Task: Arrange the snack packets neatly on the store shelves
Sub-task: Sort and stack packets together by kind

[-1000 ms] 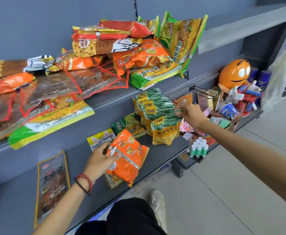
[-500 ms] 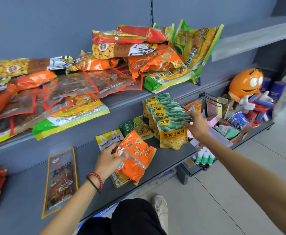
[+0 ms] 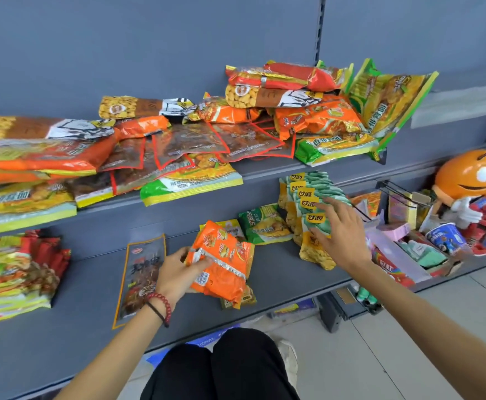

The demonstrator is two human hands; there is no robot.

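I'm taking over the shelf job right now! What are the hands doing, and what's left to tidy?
Left hand grips an orange packet over the lower shelf.
Right hand is open, fingers spread on the upright row of green-and-yellow packets.
Done: that row stands in order; a stack lies at the shelf's left end.
To do: place the orange packet, straighten the brown flat packet, then sort the jumbled pile on the upper shelf.

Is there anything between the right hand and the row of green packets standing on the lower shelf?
Nothing visible. The right hand, fingers spread, is at the front of the green packets, with no other item between them. The left hand grips an orange packet further left, out of the way.
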